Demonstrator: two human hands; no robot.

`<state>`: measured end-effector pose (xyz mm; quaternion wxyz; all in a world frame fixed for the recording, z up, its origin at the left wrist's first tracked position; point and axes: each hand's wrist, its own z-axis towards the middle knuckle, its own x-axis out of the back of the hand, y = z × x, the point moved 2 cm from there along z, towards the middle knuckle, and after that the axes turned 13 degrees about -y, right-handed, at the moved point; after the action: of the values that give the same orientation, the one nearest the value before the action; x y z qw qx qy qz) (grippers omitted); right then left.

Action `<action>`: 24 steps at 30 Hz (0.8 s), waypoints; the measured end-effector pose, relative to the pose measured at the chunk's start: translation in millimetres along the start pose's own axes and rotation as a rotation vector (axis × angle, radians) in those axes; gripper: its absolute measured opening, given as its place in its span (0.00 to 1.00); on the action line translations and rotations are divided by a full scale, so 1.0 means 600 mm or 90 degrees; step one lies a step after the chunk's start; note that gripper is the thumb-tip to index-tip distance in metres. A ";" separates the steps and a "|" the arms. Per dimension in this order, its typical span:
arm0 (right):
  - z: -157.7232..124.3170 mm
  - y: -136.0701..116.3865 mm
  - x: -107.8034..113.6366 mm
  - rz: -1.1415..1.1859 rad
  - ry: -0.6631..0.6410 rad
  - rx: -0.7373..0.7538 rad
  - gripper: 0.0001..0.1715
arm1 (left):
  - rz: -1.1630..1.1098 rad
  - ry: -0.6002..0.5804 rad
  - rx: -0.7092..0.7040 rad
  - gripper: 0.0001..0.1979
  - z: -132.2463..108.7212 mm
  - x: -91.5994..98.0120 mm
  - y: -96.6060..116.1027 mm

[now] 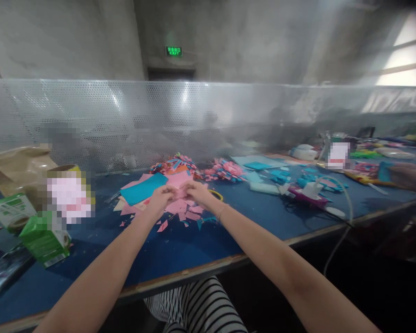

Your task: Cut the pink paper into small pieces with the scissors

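My left hand [163, 196] and my right hand [196, 191] meet over a heap of coloured paper. Both have their fingers closed on a small piece of pink paper [180, 191], whose exact shape is partly hidden by the fingertips. A blue paper sheet [142, 188] lies flat just left of my hands, on top of pink and cream sheets. Below my right hand, cut pink paper scraps [187, 210] are scattered. A yellow ring [216, 194], perhaps a tape roll, shows partly behind my right wrist.
Paper pompoms [175, 165] stand behind the heap. Green boxes [45, 238] and a brown paper bag [22, 171] are at left. A purple-based device [307, 196] with a cable sits at right. Farther right, another person's hand [407, 175] holds blue paper. A perforated metal screen [100, 115] borders the table.
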<state>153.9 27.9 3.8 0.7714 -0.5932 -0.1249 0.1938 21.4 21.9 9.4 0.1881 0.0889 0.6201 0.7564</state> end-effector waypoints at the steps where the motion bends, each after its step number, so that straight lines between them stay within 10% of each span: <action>1: 0.000 0.000 0.000 0.015 0.011 0.002 0.12 | -0.015 -0.008 -0.004 0.08 0.001 0.000 0.000; 24: 0.000 -0.013 0.016 -0.086 0.028 0.053 0.12 | -0.008 0.018 -0.039 0.15 -0.011 -0.012 0.031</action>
<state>163.4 30.4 10.8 0.8090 -0.5552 -0.1394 0.1334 22.1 10.0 26.8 0.1870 0.0686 0.5995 0.7752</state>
